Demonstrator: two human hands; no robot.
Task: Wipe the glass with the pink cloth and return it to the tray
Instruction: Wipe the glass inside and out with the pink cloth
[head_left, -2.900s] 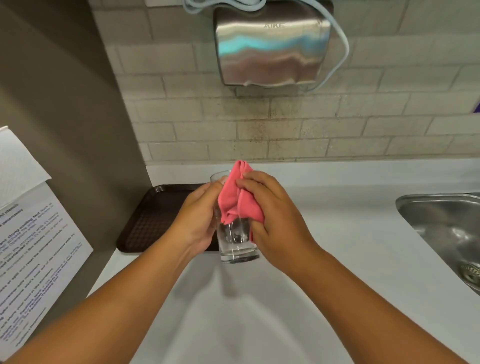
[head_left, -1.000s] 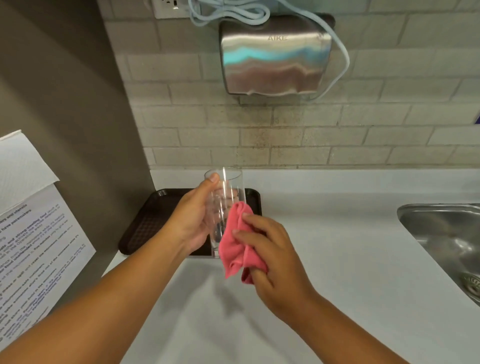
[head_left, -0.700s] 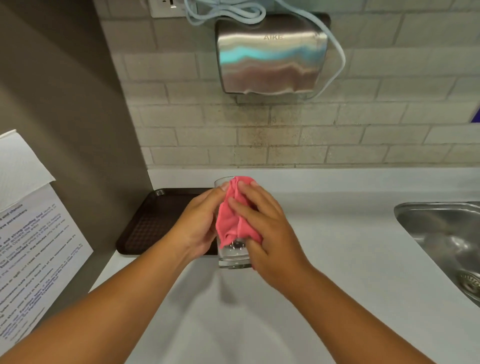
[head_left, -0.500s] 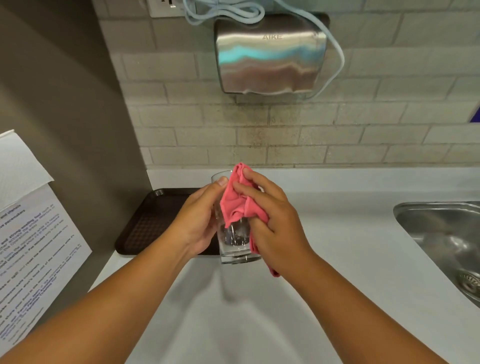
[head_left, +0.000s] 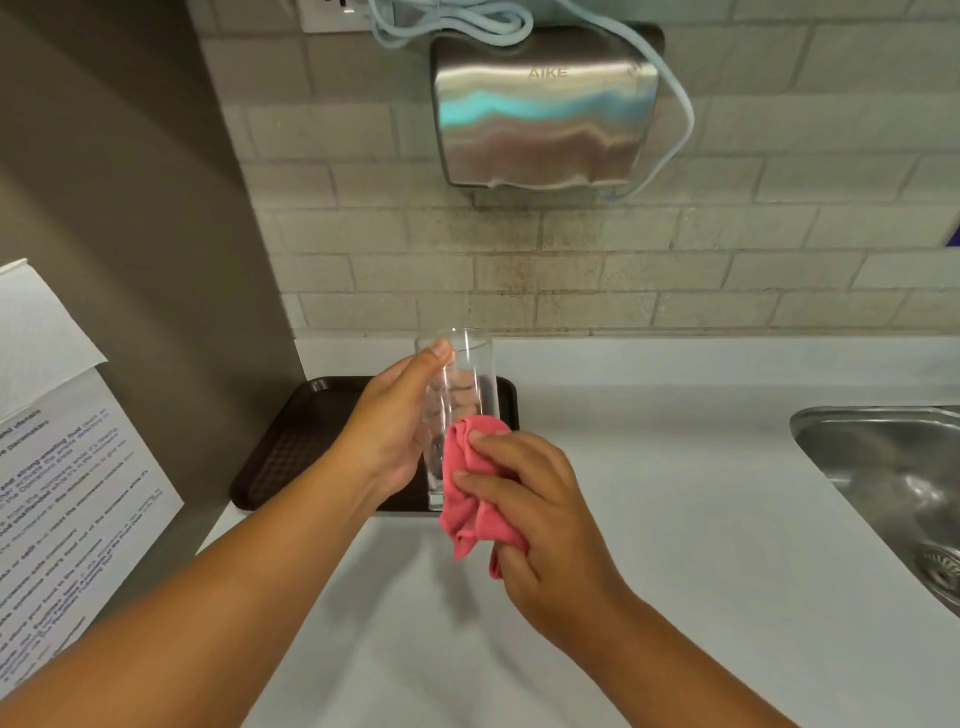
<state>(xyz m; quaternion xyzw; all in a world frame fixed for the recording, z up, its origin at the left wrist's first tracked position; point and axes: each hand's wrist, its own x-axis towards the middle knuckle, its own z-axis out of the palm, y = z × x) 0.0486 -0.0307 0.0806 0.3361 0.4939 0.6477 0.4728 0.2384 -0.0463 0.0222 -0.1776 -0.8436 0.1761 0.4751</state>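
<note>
Pink cloth (head_left: 480, 512) is bunched in the right hand (head_left: 540, 512) grip and pressed to the lower wall of the drinking glass (head_left: 462, 400). Glass is held upright in the left hand (head_left: 389, 426) grip, above the desk (head_left: 675, 519). Wiping step judged underway. Brown tray (head_left: 291, 447) lies behind; lowering there is called for next.

We are standing in what looks like a shared pantry or staff kitchenette rather than a home kitchen. A steel hand dryer (head_left: 543, 111) marked AIKE hangs on the pale brick-tiled wall (head_left: 779, 260), its cord (head_left: 680, 119) looping up to a wall socket (head_left: 332, 13). Below runs a plain white counter (head_left: 675, 519) with a steel sink (head_left: 893, 478) set in. A printed notice (head_left: 62, 519) and a paper towel (head_left: 36, 332) hang at our left.
</note>
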